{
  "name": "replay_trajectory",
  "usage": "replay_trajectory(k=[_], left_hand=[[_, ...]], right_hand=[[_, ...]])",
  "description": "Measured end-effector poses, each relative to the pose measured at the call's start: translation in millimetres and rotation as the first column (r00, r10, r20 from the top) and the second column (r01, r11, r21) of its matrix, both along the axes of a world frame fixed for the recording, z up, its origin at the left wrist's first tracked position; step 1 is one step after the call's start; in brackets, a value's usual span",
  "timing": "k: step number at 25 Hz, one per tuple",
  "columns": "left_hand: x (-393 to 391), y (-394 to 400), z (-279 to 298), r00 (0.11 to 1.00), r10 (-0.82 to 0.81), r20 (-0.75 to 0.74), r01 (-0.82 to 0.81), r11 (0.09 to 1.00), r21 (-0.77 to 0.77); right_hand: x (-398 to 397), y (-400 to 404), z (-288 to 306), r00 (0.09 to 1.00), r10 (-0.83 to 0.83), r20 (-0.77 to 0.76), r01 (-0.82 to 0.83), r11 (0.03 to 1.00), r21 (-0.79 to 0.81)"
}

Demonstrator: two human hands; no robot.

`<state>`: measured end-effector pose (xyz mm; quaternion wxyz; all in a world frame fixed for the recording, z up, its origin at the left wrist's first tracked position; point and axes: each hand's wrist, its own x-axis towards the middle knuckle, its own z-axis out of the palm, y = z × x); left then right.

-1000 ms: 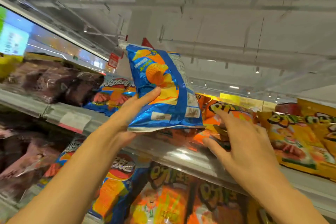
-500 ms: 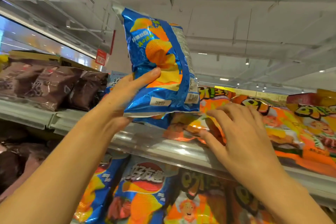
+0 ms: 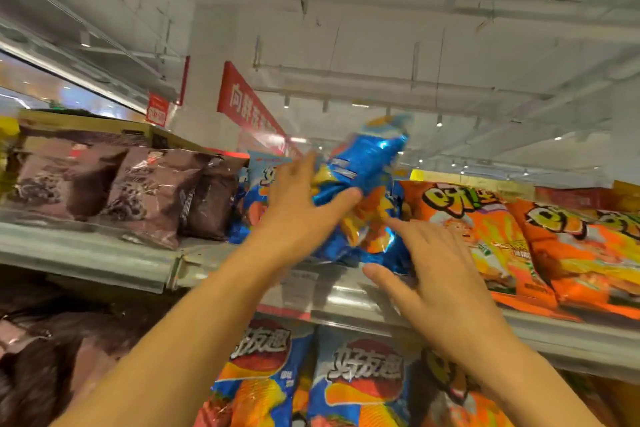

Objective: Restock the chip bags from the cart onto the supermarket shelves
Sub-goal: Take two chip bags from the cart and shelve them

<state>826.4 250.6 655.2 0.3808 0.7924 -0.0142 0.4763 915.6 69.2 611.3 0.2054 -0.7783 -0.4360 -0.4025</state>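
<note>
Glossy blue foil chip bag (image 3: 367,163), blurred, tilted above the upper metal shelf's (image 3: 90,253) front edge. Left hand (image 3: 304,215): grip clamped on the bag's lower end, thumb across it. Right hand (image 3: 433,274), just below-right: fingers spread, grip apart. Orange bags (image 3: 485,236) right of the grip, brown bags (image 3: 138,187) left.

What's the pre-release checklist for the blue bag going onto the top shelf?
1. Left hand holds the blue chip bag: ok, thumb across its front.
2. Bag in the blue section, between the brown bags and orange bags: ok.
3. Bag seated on the top shelf: not ok, tilted, upper end raised.
4. Right hand ready at the blue bags: ok, fingers extended.
5. Space behind the bag: cannot tell.
</note>
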Motion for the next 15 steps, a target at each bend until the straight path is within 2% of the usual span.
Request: replay_trajectory(k=[1, 3, 4, 6, 8, 9, 12, 15], left_hand=[[1, -3, 1, 0.998, -0.047, -0.039, 0.044, 0.997, -0.071], [4, 9, 2, 0.994, -0.107, 0.009, 0.106, 0.968, -0.228], [4, 18, -1, 0.998, -0.061, 0.007, 0.061, 0.969, -0.238], [5, 35, -7, 0.992, 0.013, -0.122, -0.03, 0.99, -0.138], [3, 37, -12, 0.932, -0.032, -0.361, 0.019, 0.999, -0.041], [3, 35, -11, 0.9, -0.077, -0.429, 0.07, 0.997, -0.033], [2, 30, -6, 0.878, -0.175, -0.445, 0.175, 0.984, -0.042], [8, 33, -9, 0.906, -0.07, -0.417, 0.109, 0.991, 0.071]], right_hand=[[-1, -1, 3, 0.998, 0.024, -0.063, -0.022, 0.999, 0.035], [-5, -3, 7, 0.973, 0.118, -0.197, -0.084, 0.981, 0.172], [-7, -5, 10, 0.951, 0.185, -0.249, -0.116, 0.956, 0.268], [-6, -6, 19, 0.894, 0.292, -0.341, -0.143, 0.906, 0.399], [-5, -2, 29, 0.845, 0.341, -0.412, -0.154, 0.892, 0.424], [-4, 2, 33, 0.824, 0.358, -0.439, -0.165, 0.893, 0.418], [3, 16, 48, 0.693, 0.502, -0.517, -0.261, 0.844, 0.469], [18, 18, 62, 0.614, 0.525, -0.589, -0.258, 0.839, 0.478]])
